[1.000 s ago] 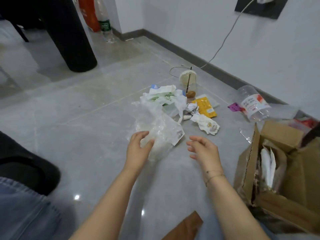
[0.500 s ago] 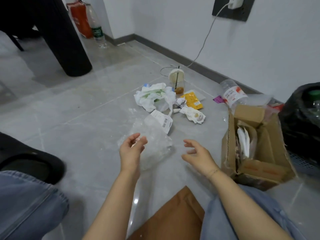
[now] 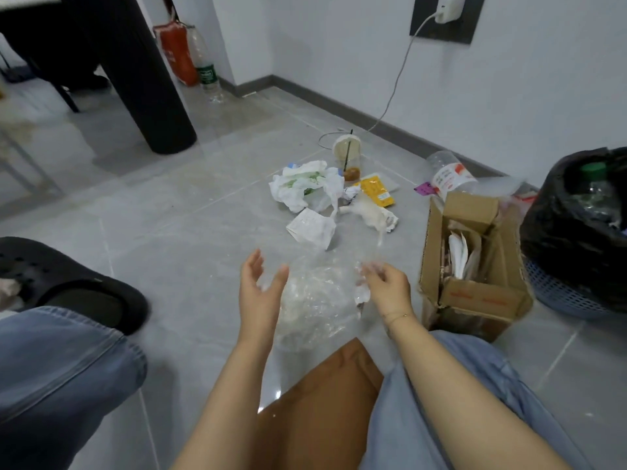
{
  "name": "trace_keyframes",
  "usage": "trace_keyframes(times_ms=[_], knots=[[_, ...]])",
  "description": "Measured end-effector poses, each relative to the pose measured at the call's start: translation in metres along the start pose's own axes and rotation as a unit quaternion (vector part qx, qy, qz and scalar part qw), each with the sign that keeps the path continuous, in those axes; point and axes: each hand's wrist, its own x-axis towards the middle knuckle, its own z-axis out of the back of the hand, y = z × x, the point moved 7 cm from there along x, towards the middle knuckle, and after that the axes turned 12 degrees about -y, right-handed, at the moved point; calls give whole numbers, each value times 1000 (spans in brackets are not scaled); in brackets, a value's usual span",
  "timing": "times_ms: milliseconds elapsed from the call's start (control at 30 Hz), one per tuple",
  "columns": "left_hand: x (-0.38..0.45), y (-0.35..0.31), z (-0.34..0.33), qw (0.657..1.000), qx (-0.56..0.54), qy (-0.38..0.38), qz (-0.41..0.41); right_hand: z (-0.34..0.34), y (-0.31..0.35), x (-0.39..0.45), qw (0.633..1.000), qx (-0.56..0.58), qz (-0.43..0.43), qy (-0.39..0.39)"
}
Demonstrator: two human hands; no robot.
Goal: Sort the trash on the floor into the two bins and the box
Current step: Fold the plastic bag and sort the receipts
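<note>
A crumpled clear plastic bag (image 3: 315, 296) hangs between my two hands just above the floor, in front of my knees. My left hand (image 3: 259, 290) is flat against its left side with straight fingers. My right hand (image 3: 383, 286) pinches the bag's right edge with curled fingers. Farther out lies the trash pile: a white plastic bag (image 3: 305, 184), a folded receipt (image 3: 310, 228), a yellow sachet (image 3: 376, 191), crumpled paper (image 3: 369, 215) and a lidded drink cup with a straw (image 3: 347, 157). An open cardboard box (image 3: 475, 296) holding paper stands at the right. Beside it is a black-lined blue bin (image 3: 576, 232).
A clear plastic bottle (image 3: 448, 171) lies behind the box near the wall. A charger cable (image 3: 393, 93) runs from the wall socket to the floor. A black pillar (image 3: 149, 96) stands at the back left and a black shoe (image 3: 68, 283) sits at my left knee.
The clear bag has come away from the pile toward my knees. My right hand has closed on its right edge and my left hand has opened flat against it.
</note>
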Motion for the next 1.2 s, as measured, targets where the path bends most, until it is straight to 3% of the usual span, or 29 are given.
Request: trace_keyframes(times_ms=[133,267,367,467,600,800,867,933,1033,1100,1133,1200], knots=[[-4,62,7,978,190,10,83,-3,-4,-3,968,187,-166,3],[-12,90,-5,977,15,45,206,-13,-10,-3,960,199,-188,59],[-10,87,-14,966,-87,34,241,-18,-18,6,956,209,-200,48],[-1,87,-6,967,-110,-23,231,-11,-28,14,954,192,-230,-27],[5,113,17,957,-90,-65,268,2,-51,23,962,55,-253,-85],[0,113,25,950,-71,-110,284,-7,-38,18,982,-96,-160,-17],[0,110,29,948,-63,-133,282,-3,-23,13,958,-284,-27,35],[-1,108,30,946,-57,-151,281,-1,-2,-6,911,-385,120,87],[-6,96,20,946,-74,-148,278,-14,6,-41,861,-381,269,202],[-11,84,7,945,-103,-122,284,-33,-4,-53,836,-377,294,268],[-14,76,-2,942,-132,-102,292,-41,-10,-51,840,-367,284,280],[-20,60,-18,928,-191,-51,315,-54,-17,-39,885,-300,233,268]])
